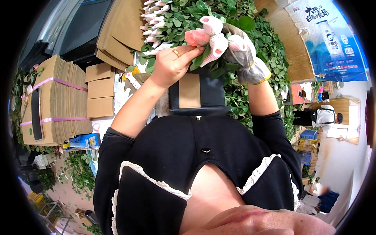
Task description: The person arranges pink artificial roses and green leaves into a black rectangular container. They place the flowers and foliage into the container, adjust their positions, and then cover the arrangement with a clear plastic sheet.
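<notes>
Bare apart from a ring, my left hand [172, 64] pinches with its fingertips just under an open pink rose [197, 38], beside a green leaf. In a grey and white glove, my right hand [244, 55] is closed round a small bunch of roses. White foam netting sleeves several of these blooms, including a rose at the top [211, 24] and a lower rose [218, 47] with its pink tip showing. The gloved fingers and the leaves hide most of the stems. Both hands are close together above a heap of green rose foliage [270, 43].
More netted roses [154, 23] lie in a row at the far left of the foliage. Stacked flat cardboard [58, 98], tied with pink straps, and cardboard boxes [100, 92] stand left. A black box [213, 92] sits before my chest. Another person [327, 116] stands far right.
</notes>
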### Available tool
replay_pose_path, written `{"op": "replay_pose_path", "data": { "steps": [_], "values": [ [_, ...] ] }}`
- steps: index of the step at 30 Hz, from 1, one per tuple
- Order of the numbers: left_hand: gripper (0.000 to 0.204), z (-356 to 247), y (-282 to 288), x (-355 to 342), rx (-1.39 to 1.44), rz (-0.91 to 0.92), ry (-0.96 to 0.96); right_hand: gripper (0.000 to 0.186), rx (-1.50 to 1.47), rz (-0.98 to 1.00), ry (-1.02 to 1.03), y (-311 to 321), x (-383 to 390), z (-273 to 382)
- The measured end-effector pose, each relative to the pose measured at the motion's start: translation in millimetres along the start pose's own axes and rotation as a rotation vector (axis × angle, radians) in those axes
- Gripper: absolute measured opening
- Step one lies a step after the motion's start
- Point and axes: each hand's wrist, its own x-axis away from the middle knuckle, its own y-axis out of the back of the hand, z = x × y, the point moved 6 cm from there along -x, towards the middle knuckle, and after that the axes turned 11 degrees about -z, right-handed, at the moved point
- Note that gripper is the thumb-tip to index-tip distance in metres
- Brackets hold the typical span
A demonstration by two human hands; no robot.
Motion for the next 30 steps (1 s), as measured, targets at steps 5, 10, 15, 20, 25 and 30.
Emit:
{"op": "replay_pose_path", "data": {
  "steps": [5, 10, 15, 20, 25, 30],
  "values": [
    [0.032, 28, -36, 17, -0.195, 0.159, -0.041, 0.043, 0.156, 0.035, 0.047, 8, -6, 21],
    [0.039, 37, -61, 25, -0.184, 0.481, 0.393, 0.048, 0.254, 0.052, 0.009, 7, -13, 27],
    [0.035, 9, 9, 30, -0.350, 0.493, 0.408, 0.051, 0.393, 0.044, 0.095, 3, -12, 39],
    [0.031, -7, 34, 7, -0.038, 0.052, 0.604, 0.041, 0.309, 0.053, 0.164, -22, -6, 23],
    [0.031, -31, 39, -3, 0.018, 0.031, 0.109, 0.036, 0.232, 0.067, 0.194, -35, 1, 4],
    [0.018, -37, 93, -9, -0.168, 0.213, 0.228, 0.035, 0.377, 0.027, 0.305, -26, -5, 21]
  ]
}}
